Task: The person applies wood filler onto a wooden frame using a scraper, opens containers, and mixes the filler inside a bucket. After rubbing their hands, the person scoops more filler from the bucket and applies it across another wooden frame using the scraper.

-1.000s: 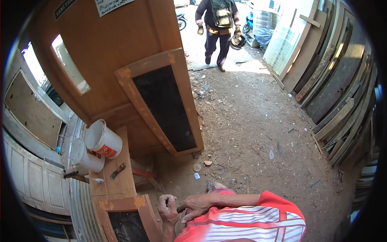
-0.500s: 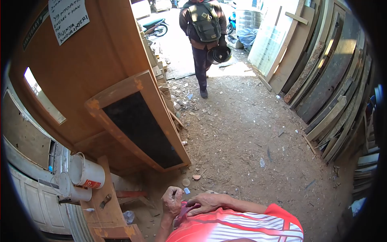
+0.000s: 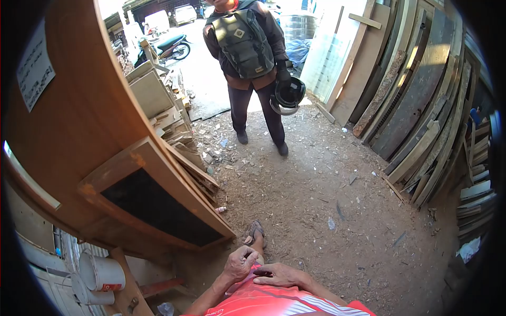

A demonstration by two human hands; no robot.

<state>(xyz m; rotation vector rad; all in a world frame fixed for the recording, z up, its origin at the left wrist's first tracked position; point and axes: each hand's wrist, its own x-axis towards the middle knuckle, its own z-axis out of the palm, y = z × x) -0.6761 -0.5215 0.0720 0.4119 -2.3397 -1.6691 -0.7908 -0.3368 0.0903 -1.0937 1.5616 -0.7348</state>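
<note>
At the bottom centre, my left hand (image 3: pixel 240 264) is raised in front of the red and white shirt (image 3: pixel 263 301), its fingers curled together; whatever it may hold is too small to make out. Close on its right is my right hand (image 3: pixel 283 275), with loosely bent fingers apart and resting against the shirt front. Nothing shows in the right hand. One sandalled foot (image 3: pixel 255 233) points forward just beyond the hands. Facing me further off stands a person (image 3: pixel 253 84) with a grey-green backpack (image 3: pixel 242 45) on the chest and a dark helmet (image 3: pixel 288 95) in a gloved hand.
A brown wooden door (image 3: pixel 68 131) and a dark-panelled frame (image 3: pixel 158 205) stand at left. White buckets (image 3: pixel 103 272) sit on a bench at lower left. Planks (image 3: pixel 416 89) lean along the right. Wood scraps litter the ground (image 3: pixel 327 174); a motorbike (image 3: pixel 171 48) is parked outside.
The person with the helmet has come closer and now stands facing me. The view has shifted, bringing my foot into sight and the buckets lower. My hands stay close together at the shirt.
</note>
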